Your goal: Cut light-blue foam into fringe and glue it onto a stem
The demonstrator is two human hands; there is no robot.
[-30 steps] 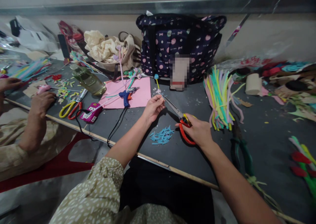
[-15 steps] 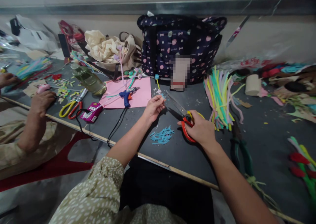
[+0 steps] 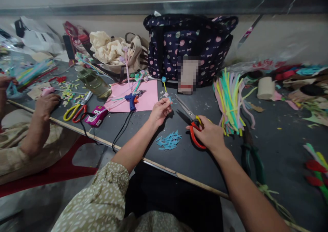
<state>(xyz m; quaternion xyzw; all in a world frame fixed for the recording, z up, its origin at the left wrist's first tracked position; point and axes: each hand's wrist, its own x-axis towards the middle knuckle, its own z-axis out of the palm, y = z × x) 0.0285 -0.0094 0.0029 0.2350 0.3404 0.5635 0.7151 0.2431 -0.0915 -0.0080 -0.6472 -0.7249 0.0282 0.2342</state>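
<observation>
Left hand [image 3: 161,112]: fingers pinched together; what is between them is too small to tell.
Scissors [image 3: 190,115]: gripped by the right hand [image 3: 210,133], blades toward the left hand.
Blue clippings [image 3: 169,141]: on the bench [image 3: 194,169], between the forearms.
Around: glue gun [image 3: 132,103] on pink sheet [image 3: 148,97]; pipe-cleaner bundle [image 3: 232,105] and pliers [image 3: 256,156] at right; dark bag [image 3: 166,47] stands behind.

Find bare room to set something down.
Dark grey tabletop: mostly bare between green-handled metal pliers and red-and-green pieces at right; smaller patch between blue clippings and wooden front edge. Crowded: around the blue glue gun on pink paper.
</observation>
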